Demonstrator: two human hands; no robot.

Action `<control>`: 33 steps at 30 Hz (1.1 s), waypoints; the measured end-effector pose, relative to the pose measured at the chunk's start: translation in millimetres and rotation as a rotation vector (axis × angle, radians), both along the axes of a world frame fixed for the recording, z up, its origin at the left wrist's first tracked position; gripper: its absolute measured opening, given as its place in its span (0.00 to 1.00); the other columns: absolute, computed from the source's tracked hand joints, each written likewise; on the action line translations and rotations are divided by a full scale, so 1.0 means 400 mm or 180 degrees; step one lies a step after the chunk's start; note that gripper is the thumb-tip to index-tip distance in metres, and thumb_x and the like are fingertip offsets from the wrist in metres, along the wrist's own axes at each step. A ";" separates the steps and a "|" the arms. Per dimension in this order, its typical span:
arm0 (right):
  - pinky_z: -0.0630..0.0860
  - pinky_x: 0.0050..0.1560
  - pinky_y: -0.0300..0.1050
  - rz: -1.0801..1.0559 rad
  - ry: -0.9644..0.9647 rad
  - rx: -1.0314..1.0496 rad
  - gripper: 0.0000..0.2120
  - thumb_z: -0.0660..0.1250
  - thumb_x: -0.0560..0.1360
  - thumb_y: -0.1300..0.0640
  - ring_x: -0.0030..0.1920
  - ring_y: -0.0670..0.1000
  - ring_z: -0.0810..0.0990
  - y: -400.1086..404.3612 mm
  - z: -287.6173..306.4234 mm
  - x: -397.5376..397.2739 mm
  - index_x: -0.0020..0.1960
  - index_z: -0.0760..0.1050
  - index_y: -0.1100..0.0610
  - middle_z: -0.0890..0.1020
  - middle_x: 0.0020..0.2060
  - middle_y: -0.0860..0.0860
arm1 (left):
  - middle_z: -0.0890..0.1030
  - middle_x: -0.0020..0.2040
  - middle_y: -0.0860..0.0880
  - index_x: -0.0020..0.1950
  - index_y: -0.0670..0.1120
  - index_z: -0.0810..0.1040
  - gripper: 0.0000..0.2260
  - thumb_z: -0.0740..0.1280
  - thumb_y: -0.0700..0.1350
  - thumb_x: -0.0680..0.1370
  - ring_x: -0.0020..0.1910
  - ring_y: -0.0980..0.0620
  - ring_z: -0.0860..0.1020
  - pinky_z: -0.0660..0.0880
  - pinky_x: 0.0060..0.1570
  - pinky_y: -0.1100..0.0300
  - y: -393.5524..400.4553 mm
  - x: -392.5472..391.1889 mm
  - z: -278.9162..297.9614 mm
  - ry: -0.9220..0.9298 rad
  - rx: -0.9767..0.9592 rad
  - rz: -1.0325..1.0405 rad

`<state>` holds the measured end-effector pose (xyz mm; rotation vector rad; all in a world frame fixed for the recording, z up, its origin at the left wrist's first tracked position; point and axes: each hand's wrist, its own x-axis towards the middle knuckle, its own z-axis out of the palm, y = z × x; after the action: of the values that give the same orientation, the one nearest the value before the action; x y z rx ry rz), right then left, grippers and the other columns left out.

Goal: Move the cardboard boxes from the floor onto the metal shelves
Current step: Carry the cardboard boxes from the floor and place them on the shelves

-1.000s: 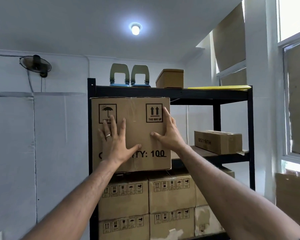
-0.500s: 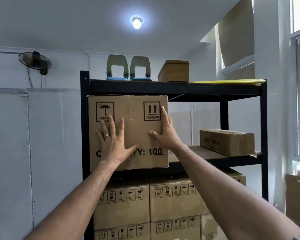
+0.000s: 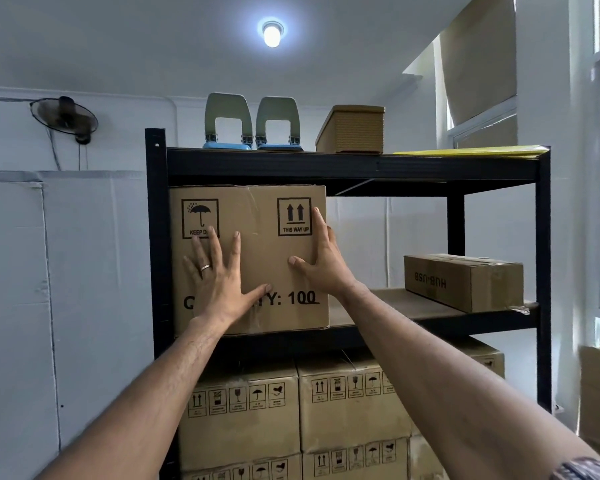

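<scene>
The cardboard box (image 3: 257,251) sits on the middle shelf board of the black metal shelf unit (image 3: 354,166), at the left end, centre-left of the frame, its front face printed "KEEP DRY", "THIS WAY UP" and "100". The left hand (image 3: 220,275) lies flat on that front face with fingers straight and spread, gripping nothing. The right hand (image 3: 321,258) is at the box's right front edge, fingers straight and pointing up, thumb on the front face. A smaller box (image 3: 465,282) rests at the right end of the same board. Stacked boxes (image 3: 291,417) fill the level below.
</scene>
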<state>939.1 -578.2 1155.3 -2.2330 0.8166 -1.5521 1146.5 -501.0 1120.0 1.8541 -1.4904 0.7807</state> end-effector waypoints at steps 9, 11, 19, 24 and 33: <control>0.75 0.67 0.61 0.0009 0.0035 -0.0056 0.52 0.76 0.75 0.56 0.71 0.47 0.63 -0.031 -0.003 0.030 0.80 0.41 0.33 0.59 0.77 0.45 | 0.26 0.79 0.39 0.81 0.55 0.30 0.61 0.69 0.76 0.66 0.78 0.31 0.33 0.39 0.75 0.31 -0.032 0.006 -0.028 -0.0066 0.0029 -0.0075; 0.74 0.68 0.62 0.0028 0.0070 -0.0068 0.51 0.75 0.76 0.56 0.74 0.50 0.63 -0.026 -0.005 0.028 0.81 0.41 0.34 0.58 0.78 0.45 | 0.26 0.79 0.40 0.81 0.55 0.30 0.61 0.68 0.77 0.66 0.78 0.31 0.33 0.40 0.76 0.30 -0.032 0.002 -0.030 -0.0065 0.0040 -0.0073; 0.66 0.74 0.67 -0.0480 0.0338 -0.0217 0.45 0.70 0.80 0.50 0.81 0.61 0.56 0.042 -0.083 -0.021 0.82 0.40 0.40 0.49 0.83 0.53 | 0.24 0.78 0.42 0.82 0.54 0.33 0.56 0.69 0.71 0.72 0.79 0.38 0.29 0.30 0.76 0.43 -0.011 -0.062 -0.054 -0.0159 -0.0014 -0.0431; 0.63 0.76 0.65 -0.0830 0.0527 -0.0218 0.41 0.66 0.82 0.45 0.83 0.59 0.50 0.113 -0.139 -0.111 0.83 0.41 0.41 0.47 0.84 0.54 | 0.25 0.79 0.44 0.83 0.54 0.34 0.51 0.69 0.65 0.76 0.79 0.43 0.28 0.27 0.74 0.48 0.001 -0.133 -0.079 -0.0249 -0.0102 -0.0829; 0.65 0.77 0.57 -0.1476 0.0521 0.0061 0.37 0.66 0.82 0.44 0.82 0.55 0.53 0.234 -0.266 -0.420 0.83 0.49 0.44 0.51 0.83 0.53 | 0.30 0.81 0.43 0.84 0.51 0.38 0.50 0.68 0.66 0.77 0.81 0.44 0.31 0.36 0.79 0.44 0.022 -0.420 -0.174 -0.0214 0.0088 -0.1617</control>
<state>771.1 -484.7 1049.0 -2.2877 1.4753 -1.5428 978.4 -492.2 1050.2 1.3801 -1.9118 0.5785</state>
